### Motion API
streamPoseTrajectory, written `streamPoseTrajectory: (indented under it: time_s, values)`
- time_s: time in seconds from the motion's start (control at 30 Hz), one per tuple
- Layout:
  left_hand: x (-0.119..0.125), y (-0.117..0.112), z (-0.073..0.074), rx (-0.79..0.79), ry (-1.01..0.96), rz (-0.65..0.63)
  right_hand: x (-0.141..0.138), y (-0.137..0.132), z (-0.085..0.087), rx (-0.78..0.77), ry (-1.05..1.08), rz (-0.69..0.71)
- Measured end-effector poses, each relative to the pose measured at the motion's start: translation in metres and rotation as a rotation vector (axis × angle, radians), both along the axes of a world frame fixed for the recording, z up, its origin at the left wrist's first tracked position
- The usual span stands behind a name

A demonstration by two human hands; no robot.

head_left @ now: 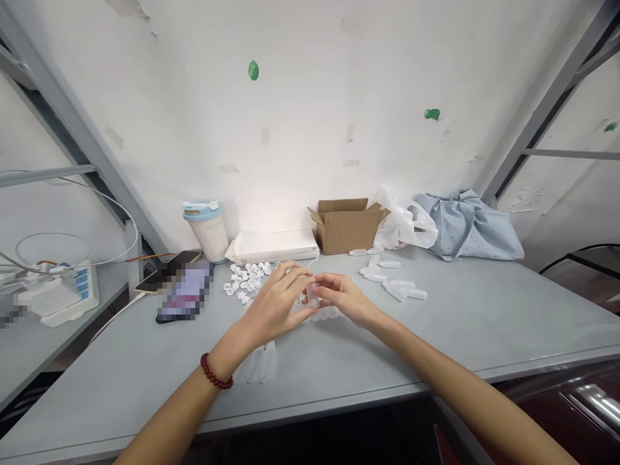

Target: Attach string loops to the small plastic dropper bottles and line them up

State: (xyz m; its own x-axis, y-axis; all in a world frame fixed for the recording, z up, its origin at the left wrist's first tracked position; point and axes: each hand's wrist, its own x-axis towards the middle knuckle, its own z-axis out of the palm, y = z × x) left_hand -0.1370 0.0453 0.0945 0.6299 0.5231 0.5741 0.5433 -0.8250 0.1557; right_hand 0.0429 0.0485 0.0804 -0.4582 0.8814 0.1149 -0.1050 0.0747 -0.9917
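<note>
Both the left hand (278,303) and the right hand (341,297) pinch what looks like a small clear vial (312,296) between their fingertips, just above the grey worktop (484,323). White caps (246,278) lie scattered just behind the left hand, and more vials (394,284) lie near the right.

A single head-worn camera looks forward and down from above the near edge of the pale grey-green tabletop (484,323), facing the scuffed white wall (310,97) behind it. It sits close enough that both forearms enter from the bottom edge, with the left hand (276,303) and right hand (343,297) meeting near the frame's centre. The wide lens bends the grey metal shelf posts (72,129) inward at both sides.
</note>
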Motion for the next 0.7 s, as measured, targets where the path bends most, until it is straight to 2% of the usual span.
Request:
streamPoseTrajectory:
  time_s: [0.17, 0.3, 0.37, 0.47, 0.7]
  values:
    - [-0.001, -0.007, 0.004, 0.021, 0.059, 0.010, 0.000, 0.000, -0.001, -0.015, -0.012, 0.043]
    - [-0.012, -0.032, 0.004, -0.108, 0.075, 0.008, 0.003, -0.002, 0.002, 0.041, -0.201, 0.159]
    - [-0.021, -0.048, 0.002, -0.193, 0.100, 0.001, 0.004, -0.006, 0.005, 0.102, -0.306, 0.244]
    - [-0.035, -0.066, -0.004, -0.278, 0.138, 0.002, 0.002, -0.012, 0.007, 0.185, -0.418, 0.296]
    - [-0.047, -0.069, -0.013, -0.413, 0.195, 0.004, -0.005, -0.016, -0.005, 0.134, -0.438, 0.434]
